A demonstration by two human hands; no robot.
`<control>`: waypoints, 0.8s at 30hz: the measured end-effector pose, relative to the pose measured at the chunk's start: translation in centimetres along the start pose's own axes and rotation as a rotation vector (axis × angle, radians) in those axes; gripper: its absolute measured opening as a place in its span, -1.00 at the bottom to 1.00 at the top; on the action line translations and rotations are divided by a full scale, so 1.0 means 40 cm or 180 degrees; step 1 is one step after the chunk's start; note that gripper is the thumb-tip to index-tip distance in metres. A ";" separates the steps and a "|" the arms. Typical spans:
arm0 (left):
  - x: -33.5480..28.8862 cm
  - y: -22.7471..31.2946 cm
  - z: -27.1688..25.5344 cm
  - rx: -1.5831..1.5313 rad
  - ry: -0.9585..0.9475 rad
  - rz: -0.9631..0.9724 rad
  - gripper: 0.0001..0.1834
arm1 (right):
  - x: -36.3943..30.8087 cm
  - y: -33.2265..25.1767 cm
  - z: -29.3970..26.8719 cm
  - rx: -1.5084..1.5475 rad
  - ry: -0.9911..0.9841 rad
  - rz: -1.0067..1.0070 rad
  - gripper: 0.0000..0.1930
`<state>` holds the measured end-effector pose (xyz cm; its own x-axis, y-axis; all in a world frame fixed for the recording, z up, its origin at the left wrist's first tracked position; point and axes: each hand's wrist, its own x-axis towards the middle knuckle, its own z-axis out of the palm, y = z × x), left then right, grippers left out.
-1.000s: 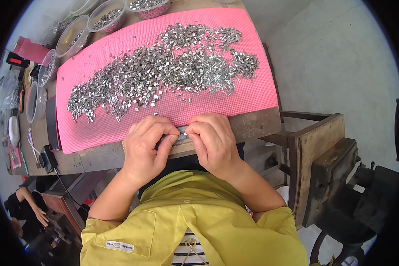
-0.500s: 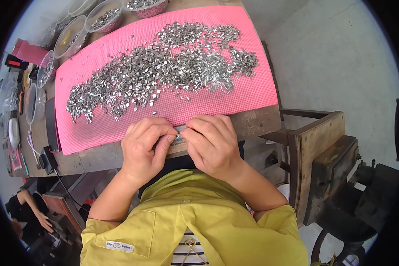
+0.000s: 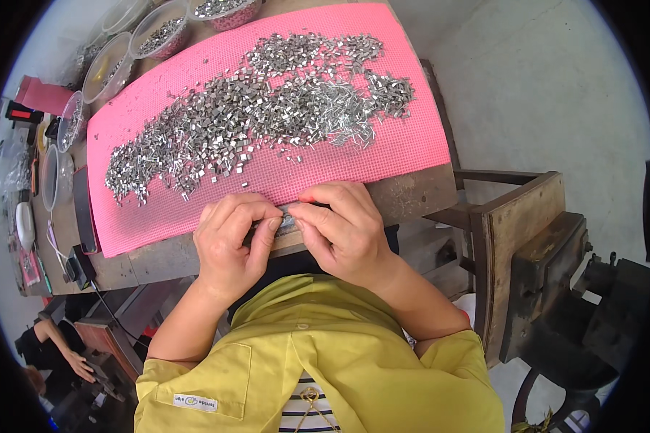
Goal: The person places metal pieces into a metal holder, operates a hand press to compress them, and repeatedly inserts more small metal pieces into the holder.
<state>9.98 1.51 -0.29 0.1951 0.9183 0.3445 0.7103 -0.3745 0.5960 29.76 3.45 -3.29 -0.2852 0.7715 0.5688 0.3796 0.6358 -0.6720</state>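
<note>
Small parts sitting close to a dropping edge

Both hands are working at the near edge of the surface (image 3: 415, 196), the left hand (image 3: 227, 242) and right hand (image 3: 348, 234) bringing their fingertips almost together. The fingers are curling inward on both sides; whether they are grasping a piece or merely touching one, I cannot tell, because the tips are hiding it. The small metal pieces (image 3: 231, 119) are lying in a loose, spread heap on the pink mat (image 3: 404, 148), beyond the hands, and one lone piece (image 3: 245, 185) is resting just ahead of the left hand.

The likeliest trouble is a slip: anything so tiny is offering little grip, and the fingertips are hovering near the edge, so a fumbled piece could be falling toward the yellow shirt (image 3: 282, 346) or the floor. A knuckle could also be knocking the lone piece away.
</note>
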 end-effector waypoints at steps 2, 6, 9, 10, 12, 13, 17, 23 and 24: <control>-0.001 -0.001 0.001 0.0038 -0.0002 0.0034 -0.86 | 0.000 0.001 0.001 0.0010 0.0011 -0.0014 -0.75; 0.000 -0.001 0.003 0.0058 -0.0001 0.0073 -0.86 | 0.000 0.001 -0.001 0.0018 0.0016 0.0000 -0.76; 0.003 -0.002 0.000 0.0097 0.0018 0.0214 -0.85 | 0.004 -0.003 -0.007 0.0003 -0.0016 0.0048 -0.73; 0.003 -0.002 0.001 0.0093 0.0018 0.0214 -0.85 | 0.004 -0.003 -0.008 0.0013 -0.0025 0.0046 -0.73; 0.001 -0.002 0.004 0.0396 0.0169 0.0488 -0.82 | 0.009 -0.005 -0.014 0.0014 -0.0037 0.0046 -0.73; 0.000 0.001 0.004 0.0387 0.0172 0.0484 -0.82 | 0.014 -0.006 -0.021 -0.0038 -0.0019 0.0063 -0.74; 0.001 0.005 0.003 0.0762 0.0175 0.0802 -0.77 | 0.029 0.022 -0.071 -0.0451 0.0029 0.0111 -0.77; -0.011 -0.019 -0.009 0.0910 0.0157 0.1092 -0.65 | 0.069 0.069 -0.134 -0.1180 -0.0189 0.0063 -0.79; -0.019 -0.024 -0.008 0.0935 0.0194 0.1118 -0.60 | 0.077 0.079 -0.134 -0.1219 -0.0238 0.0047 -0.80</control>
<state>8.93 1.14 -0.89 0.4245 0.7298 0.5360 0.7715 -0.6013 0.2077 34.78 7.69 -1.12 -0.3351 0.7892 0.5147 0.6813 0.5803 -0.4462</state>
